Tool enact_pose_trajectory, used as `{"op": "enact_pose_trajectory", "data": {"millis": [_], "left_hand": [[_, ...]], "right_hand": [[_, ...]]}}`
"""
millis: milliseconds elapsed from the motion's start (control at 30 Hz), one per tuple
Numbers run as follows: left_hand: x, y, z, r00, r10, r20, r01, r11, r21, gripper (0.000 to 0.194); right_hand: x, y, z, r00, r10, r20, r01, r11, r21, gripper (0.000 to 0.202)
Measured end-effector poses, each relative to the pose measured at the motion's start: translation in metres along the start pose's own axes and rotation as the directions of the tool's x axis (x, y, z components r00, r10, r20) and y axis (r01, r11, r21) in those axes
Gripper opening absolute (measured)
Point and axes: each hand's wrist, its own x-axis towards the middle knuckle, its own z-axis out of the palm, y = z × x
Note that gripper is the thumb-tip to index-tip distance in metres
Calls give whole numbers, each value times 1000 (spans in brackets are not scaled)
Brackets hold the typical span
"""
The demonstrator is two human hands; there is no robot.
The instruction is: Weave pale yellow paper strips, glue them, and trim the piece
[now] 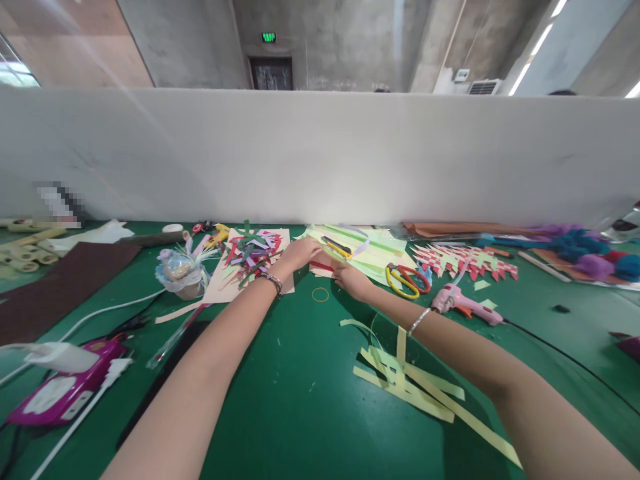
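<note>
Both of my hands reach forward to the paper near the white partition. My left hand (301,253) is over the left edge of the light green sheets (383,257), its fingers pressed together on something too small to make out. Just right of it, my right hand (353,279) has its fingers closed at the edge of small pink and red papers (323,267). A yellow cutter (337,248) lies on the green sheets beyond my hands. Yellow-handled scissors (401,283) and red-handled scissors (420,279) rest to the right.
Colored paper strips (255,250) lie left, beside a wrapped pot (183,270). A pink glue gun (465,303) is near my right wrist. Yellow-green strips (415,393) lie below my right forearm. A purple power strip (65,387) and cables are at the left.
</note>
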Motion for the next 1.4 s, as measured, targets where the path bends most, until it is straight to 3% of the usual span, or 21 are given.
{"op": "enact_pose_trajectory", "data": {"millis": [167,333,467,667,900,1033,1133,1267,1400], "left_hand": [[-7,-3,-5,1000,-10,-28,9,999,-37,23],[-17,-6,-19,997,-49,-67,45,997,-67,24],[-29,-7,-23,997,-59,-44,55,995,-85,24],[-39,-3,-4,993,-109,45,113,988,-105,20],[-37,0,1,976,-219,20,219,965,-143,28],[-31,2,8,980,-192,48,196,972,-127,25],[-24,9,22,983,-170,75,176,979,-97,30],[-16,23,41,961,-268,64,270,963,-19,46],[-12,35,50,942,-333,41,332,943,22,43]], "right_hand": [[9,10,11,998,52,-48,-50,998,29,14],[18,12,12,993,-3,-115,6,1000,25,32],[23,7,10,990,-18,-141,20,1000,11,34],[32,2,7,957,169,-234,-173,985,5,67],[43,5,2,961,210,-180,-211,977,15,43],[49,12,-3,960,254,-115,-254,967,16,28],[51,16,-7,957,276,-93,-275,961,27,25],[51,16,-9,950,301,-80,-298,953,45,25],[51,15,-10,944,323,-64,-319,946,61,30]]}}
